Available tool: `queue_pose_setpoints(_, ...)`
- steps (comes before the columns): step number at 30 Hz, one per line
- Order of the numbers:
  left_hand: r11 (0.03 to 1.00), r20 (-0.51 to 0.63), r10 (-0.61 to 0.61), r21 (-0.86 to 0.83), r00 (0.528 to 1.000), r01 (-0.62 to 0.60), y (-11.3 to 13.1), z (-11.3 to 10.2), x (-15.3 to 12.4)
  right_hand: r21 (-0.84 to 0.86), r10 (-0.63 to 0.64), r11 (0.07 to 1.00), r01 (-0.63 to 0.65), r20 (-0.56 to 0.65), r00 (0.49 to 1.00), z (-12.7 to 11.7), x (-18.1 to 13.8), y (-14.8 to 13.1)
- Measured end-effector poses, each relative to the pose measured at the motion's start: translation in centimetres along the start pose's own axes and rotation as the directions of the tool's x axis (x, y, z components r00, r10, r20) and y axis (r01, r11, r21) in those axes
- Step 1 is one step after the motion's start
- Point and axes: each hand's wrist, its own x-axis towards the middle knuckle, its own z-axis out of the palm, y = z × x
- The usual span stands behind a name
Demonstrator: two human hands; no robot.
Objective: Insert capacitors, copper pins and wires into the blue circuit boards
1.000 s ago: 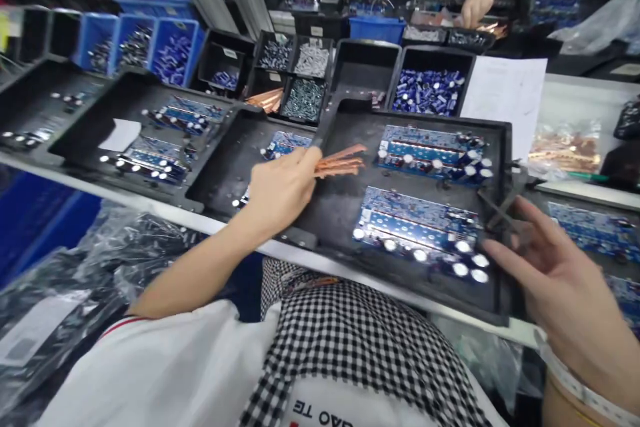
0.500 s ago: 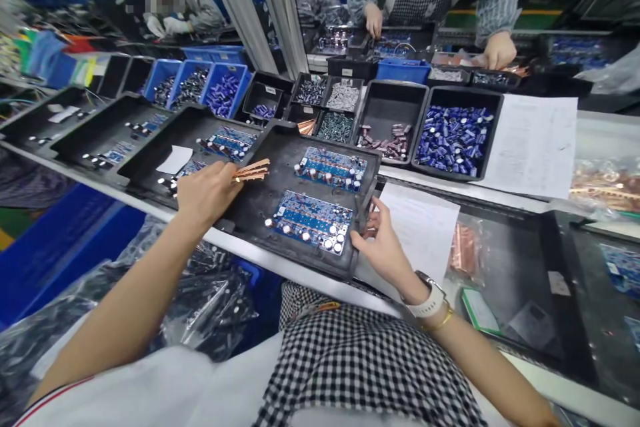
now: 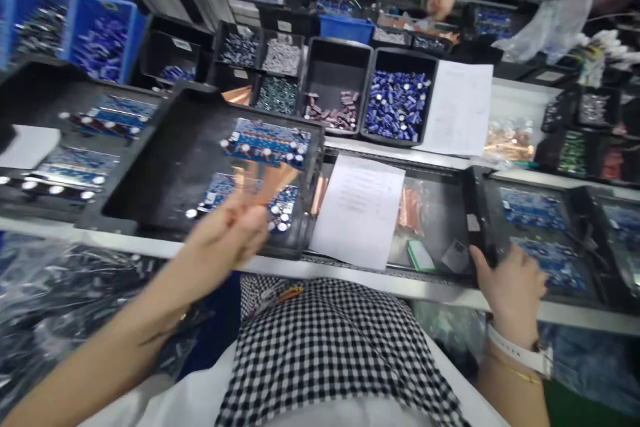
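copper strips [image 3: 276, 180] clenched in left hand [image 3: 230, 233]; right hand [image 3: 515, 283] palm-down at tray edge [image 3: 475, 203], fingers' grip unclear.

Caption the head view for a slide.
Left hand holding copper-coloured strips over a circuit board, right hand at the edge of a black tray.

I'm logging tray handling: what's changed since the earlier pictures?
The tray by the left hand slid left. The right hand let go of it and went to another tray on the right. The left hand moved right, over the near board, still holding copper strips. Both boards stayed in the tray.
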Motion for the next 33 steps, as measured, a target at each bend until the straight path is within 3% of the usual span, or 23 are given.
queue_pose_setpoints(2, 0.965, 0.312, -0.179, -0.131, 0.933, 0.229, -1.6, 5.8, 0.8, -0.018, 0.021, 1.0, -0.019, 0.124, 0.992, 0.6, -0.5, 1.3)
queue_pose_setpoints(3, 0.938, 0.398, -0.223, -0.161, 0.89, 0.307, -2.4, 8.4, 1.4, 0.01, -0.008, 1.0, 0.007, 0.149, 0.989, 0.9, -0.6, 1.3)
queue_pose_setpoints(5, 0.899, 0.483, -0.27, -0.184, 0.833, 0.398, -3.8, 12.6, 2.6, 0.075, -0.097, 0.993, 0.088, 0.126, 0.987, 1.2, -1.0, 0.7)
queue_pose_setpoints(7, 0.89, 0.511, -0.278, -0.182, 0.813, 0.419, -4.7, 15.3, 3.7, 0.145, -0.213, 0.97, 0.195, 0.119, 0.97, 1.2, -1.5, -0.5)
queue_pose_setpoints(12, 0.936, 0.52, -0.228, -0.116, 0.823, 0.333, -5.2, 17.6, 4.9, 0.353, -0.491, 0.839, 0.414, 0.162, 0.856, 0.3, -2.5, -5.4)
queue_pose_setpoints(15, 0.934, 0.486, -0.208, -0.158, 0.849, 0.32, -4.9, 18.1, 5.2, 0.595, -0.724, 0.626, 0.504, 0.202, 0.66, -0.4, -2.1, -7.5)
queue_pose_setpoints(16, 0.928, 0.474, -0.213, -0.177, 0.854, 0.329, -4.8, 18.2, 5.4, 0.671, -0.759, 0.556, 0.49, 0.169, 0.629, -0.7, -1.8, -7.8)
queue_pose_setpoints(17, 0.921, 0.465, -0.221, -0.19, 0.857, 0.34, -4.7, 18.3, 5.5, 0.72, -0.752, 0.508, 0.472, 0.104, 0.651, -1.0, -1.5, -8.0)
queue_pose_setpoints(19, 0.909, 0.454, -0.247, -0.197, 0.856, 0.367, -4.5, 18.3, 5.8, 0.732, -0.645, 0.475, 0.488, -0.088, 0.759, -1.6, -0.8, -7.9)
queue_pose_setpoints(20, 0.901, 0.452, -0.264, -0.199, 0.852, 0.385, -4.3, 18.3, 6.0, 0.703, -0.6, 0.47, 0.534, -0.189, 0.777, -1.8, -0.4, -7.8)
queue_pose_setpoints(21, 0.889, 0.451, -0.283, -0.208, 0.847, 0.408, -4.2, 18.4, 6.1, 0.665, -0.593, 0.453, 0.593, -0.272, 0.758, -2.0, 0.0, -7.7)
queue_pose_setpoints(23, 0.86, 0.46, -0.307, -0.241, 0.833, 0.45, -3.9, 18.5, 6.4, 0.611, -0.662, 0.377, 0.696, -0.347, 0.664, -2.3, 0.9, -7.7)
queue_pose_setpoints(27, 0.822, 0.488, -0.287, -0.317, 0.824, 0.474, -3.3, 18.7, 7.0, 0.496, -0.793, 0.255, 0.83, -0.384, 0.473, -2.2, 2.9, -8.0)
queue_pose_setpoints(33, 0.725, 0.513, -0.39, -0.342, 0.765, 0.598, -3.7, 19.1, 8.3, 0.145, -0.884, 0.034, 0.989, -0.457, 0.097, -1.3, 5.3, -8.9)
